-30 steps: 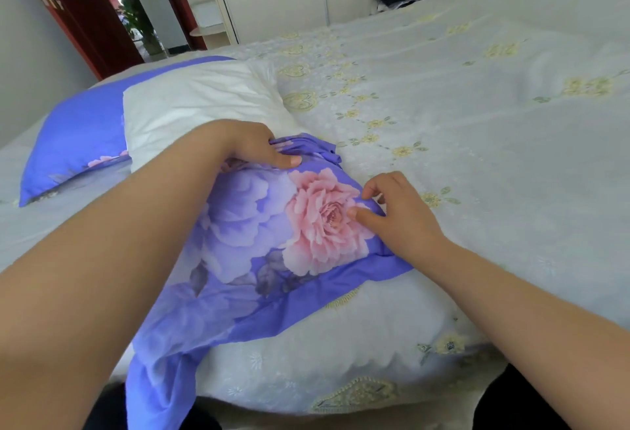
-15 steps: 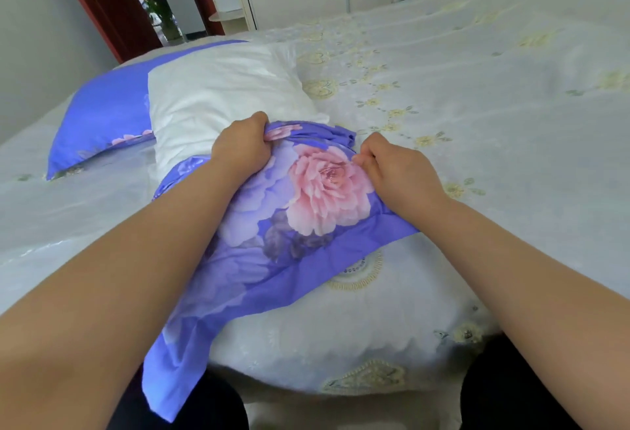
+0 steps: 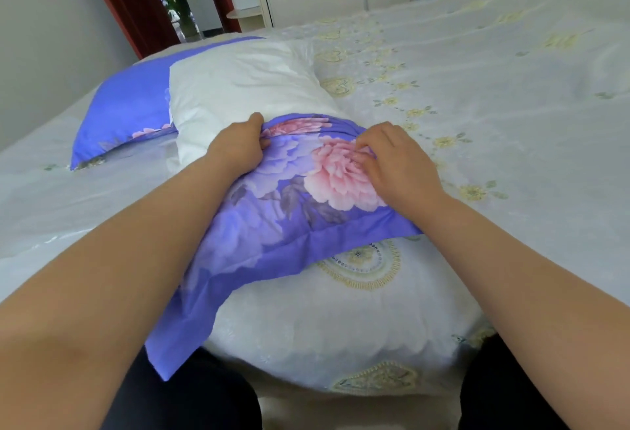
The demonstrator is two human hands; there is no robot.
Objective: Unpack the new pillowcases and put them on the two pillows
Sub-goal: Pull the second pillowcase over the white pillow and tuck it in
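Left hand (image 3: pixel 235 148) fingers curled over the bunched open edge of the purple floral pillowcase (image 3: pixel 289 197), gripping it against the near end of the white pillow (image 3: pixel 238 88); right hand (image 3: pixel 399 163) fingertips bent down and pinching the same gathered edge at the pink flower. Pillowcase only over the pillow's near end, its loose tail trailing off the near edge of the pale embroidered bedspread (image 3: pixel 477 105). Behind and left of the white pillow, touching it, a second pillow (image 3: pixel 126 112) already in a matching purple case.
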